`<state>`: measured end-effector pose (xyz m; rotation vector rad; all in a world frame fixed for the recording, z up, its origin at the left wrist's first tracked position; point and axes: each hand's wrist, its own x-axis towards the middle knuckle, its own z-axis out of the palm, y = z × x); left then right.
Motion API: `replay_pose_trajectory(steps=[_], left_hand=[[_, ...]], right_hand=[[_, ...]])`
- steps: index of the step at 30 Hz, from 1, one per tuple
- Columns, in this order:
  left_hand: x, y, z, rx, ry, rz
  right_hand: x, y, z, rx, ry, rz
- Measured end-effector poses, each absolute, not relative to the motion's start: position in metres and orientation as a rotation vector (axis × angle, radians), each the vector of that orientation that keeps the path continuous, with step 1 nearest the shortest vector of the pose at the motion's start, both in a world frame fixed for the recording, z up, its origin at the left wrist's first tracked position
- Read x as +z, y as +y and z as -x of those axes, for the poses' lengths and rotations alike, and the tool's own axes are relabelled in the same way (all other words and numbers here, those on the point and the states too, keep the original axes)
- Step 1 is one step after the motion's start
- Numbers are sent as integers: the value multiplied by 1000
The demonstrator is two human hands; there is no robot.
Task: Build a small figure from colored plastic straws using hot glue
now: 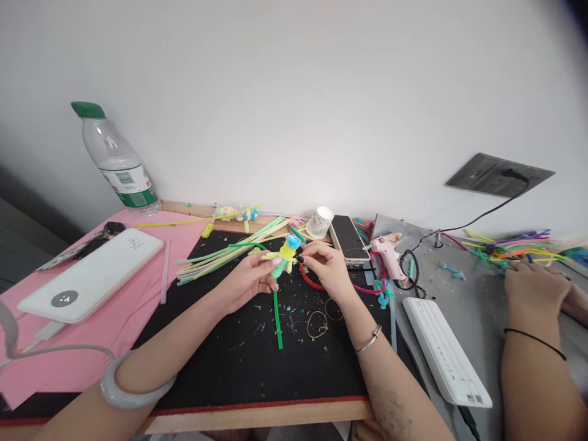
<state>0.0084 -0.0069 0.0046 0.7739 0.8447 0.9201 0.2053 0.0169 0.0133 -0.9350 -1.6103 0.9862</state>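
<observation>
A small pipe-cleaner figure (288, 252), with a blue top, a yellow body and a pale green lower part, is held up over the black mat (220, 355). My left hand (250, 278) is closed round its green lower part. From the other side, my right hand (321, 262) pinches at the figure's short yellow side piece; the exact contact is partly hidden by the fingertips. Below the figure runs a green pipe cleaner (278, 321); I cannot tell whether it is joined to it. Loose pale green and yellow pipe cleaners (229, 254) lie behind my left hand.
A paper cup (320, 222), a phone (350, 239) and a pink glue gun (386, 256) stand or lie behind my right hand. White power banks (96, 275) flank both sides. A plastic bottle (117, 159) leans at the left. Another person's hand (535, 285) touches pipe cleaners at the right.
</observation>
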Motion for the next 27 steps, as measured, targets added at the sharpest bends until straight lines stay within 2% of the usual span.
replay_pose_trajectory(steps=[27], left_hand=[[-4, -5, -8, 957, 831, -818]], right_hand=[[16, 14, -200, 1075, -1530, 894]])
